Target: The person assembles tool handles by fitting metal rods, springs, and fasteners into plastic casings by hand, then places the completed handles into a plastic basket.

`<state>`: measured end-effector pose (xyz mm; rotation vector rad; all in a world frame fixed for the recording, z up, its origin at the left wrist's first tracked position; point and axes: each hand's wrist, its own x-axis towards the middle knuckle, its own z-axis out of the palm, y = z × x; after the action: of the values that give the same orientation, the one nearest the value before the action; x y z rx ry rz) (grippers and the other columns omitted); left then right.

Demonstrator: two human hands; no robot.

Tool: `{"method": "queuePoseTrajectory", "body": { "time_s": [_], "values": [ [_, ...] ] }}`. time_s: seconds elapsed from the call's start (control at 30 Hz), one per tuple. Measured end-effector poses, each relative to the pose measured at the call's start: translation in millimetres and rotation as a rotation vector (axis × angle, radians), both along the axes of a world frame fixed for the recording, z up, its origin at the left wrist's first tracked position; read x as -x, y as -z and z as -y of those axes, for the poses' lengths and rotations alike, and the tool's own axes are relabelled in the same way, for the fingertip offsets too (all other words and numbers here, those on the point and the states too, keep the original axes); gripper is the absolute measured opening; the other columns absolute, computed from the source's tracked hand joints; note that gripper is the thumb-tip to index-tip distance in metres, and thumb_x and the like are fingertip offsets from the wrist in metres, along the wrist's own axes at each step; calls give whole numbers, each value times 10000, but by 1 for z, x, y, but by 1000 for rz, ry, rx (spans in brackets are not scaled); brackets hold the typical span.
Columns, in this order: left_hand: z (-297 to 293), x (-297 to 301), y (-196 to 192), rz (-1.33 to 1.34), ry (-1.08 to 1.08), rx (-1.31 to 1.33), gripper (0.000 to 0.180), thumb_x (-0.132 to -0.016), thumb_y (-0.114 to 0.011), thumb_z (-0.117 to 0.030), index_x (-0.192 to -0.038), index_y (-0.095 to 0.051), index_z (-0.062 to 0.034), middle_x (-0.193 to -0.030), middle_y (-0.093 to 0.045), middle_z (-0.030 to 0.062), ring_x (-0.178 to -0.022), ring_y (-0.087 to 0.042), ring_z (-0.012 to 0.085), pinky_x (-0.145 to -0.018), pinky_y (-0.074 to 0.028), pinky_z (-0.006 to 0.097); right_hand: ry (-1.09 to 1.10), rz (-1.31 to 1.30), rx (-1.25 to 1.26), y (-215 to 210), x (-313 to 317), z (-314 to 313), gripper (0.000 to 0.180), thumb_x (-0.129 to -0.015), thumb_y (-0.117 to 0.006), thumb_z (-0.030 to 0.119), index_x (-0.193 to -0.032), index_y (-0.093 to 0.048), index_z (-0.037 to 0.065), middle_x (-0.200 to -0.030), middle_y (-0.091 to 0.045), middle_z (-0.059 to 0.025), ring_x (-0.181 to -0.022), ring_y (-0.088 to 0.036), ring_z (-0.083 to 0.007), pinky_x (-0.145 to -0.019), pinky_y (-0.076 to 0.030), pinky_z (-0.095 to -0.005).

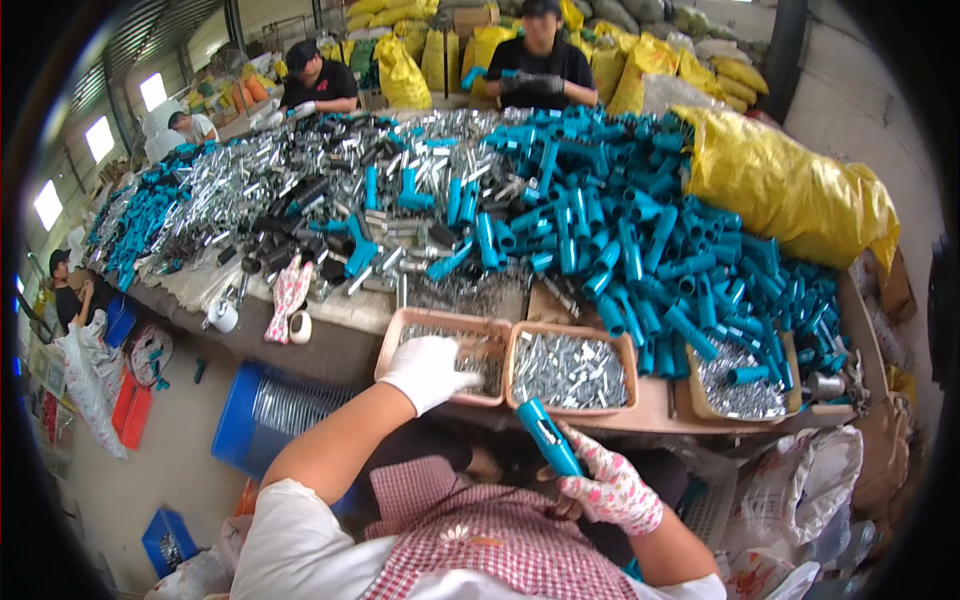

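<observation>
My right hand [615, 485], in a white glove with a pink flower print, is closed round a teal plastic tube [548, 438]. The tube tilts, its upper end close to the front rim of the middle tray [630, 390], which holds small silvery metal pieces [570, 370]. In a plain white glove, my left hand [425, 374] is over the left pink tray [392, 335], which also has small metal parts in it. Its fingers are blurred and partly hidden, so I cannot tell if they grip anything.
Teal tubes [640, 240] are heaped behind the trays, beside a yellow sack [790, 185]. A third tray [700, 400] of metal pieces stands at the right. Loose metal parts [250, 180] cover the left table. Several people sit across it. A blue crate [232, 420] is at my left.
</observation>
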<state>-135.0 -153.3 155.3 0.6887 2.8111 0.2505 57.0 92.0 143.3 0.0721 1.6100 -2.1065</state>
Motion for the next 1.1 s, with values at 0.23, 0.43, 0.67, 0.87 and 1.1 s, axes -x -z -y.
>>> {"method": "queuePoseTrajectory", "body": {
  "time_s": [0.23,0.43,0.67,0.87,1.1],
  "values": [
    [-5,28,54,3,162,17,300,-786,-617,-318,-874,-740,-59,-862,-697,184,-843,-672,342,-816,-520,439,87,94,428,17,7,8,707,-909,-629,130,-1489,-234,39,-1209,-588,-230,-750,-687,-222,-645,-564,-289],
    [14,29,57,-161,33,-173,274,-871,-580,-325,-914,-710,-88,-887,-691,148,-871,-663,322,-794,-506,450,121,183,710,37,20,7,622,-925,-613,150,-1454,-294,74,-1235,-557,-269,-734,-662,-251,-573,-550,-279],
    [25,23,64,-209,53,-192,318,-888,-578,-372,-836,-686,-78,-853,-678,130,-853,-655,316,-769,-501,442,73,250,800,51,30,16,542,-971,-539,161,-1455,-296,118,-1260,-542,-280,-743,-624,-247,-572,-531,-284],
    [27,6,49,-370,143,-628,154,-837,-642,-160,-938,-714,-69,-872,-673,125,-845,-651,305,-773,-516,397,98,330,846,50,30,18,531,-971,-517,132,-1459,-306,124,-1273,-529,-289,-744,-607,-243,-583,-545,-289],
    [1,-36,19,-286,366,-834,127,-797,-669,-69,-917,-703,-42,-885,-681,118,-824,-669,286,-752,-540,365,50,332,871,53,29,16,537,-971,-540,164,-1453,-317,88,-1279,-525,-284,-771,-610,-231,-582,-554,-286]
  ]
}}
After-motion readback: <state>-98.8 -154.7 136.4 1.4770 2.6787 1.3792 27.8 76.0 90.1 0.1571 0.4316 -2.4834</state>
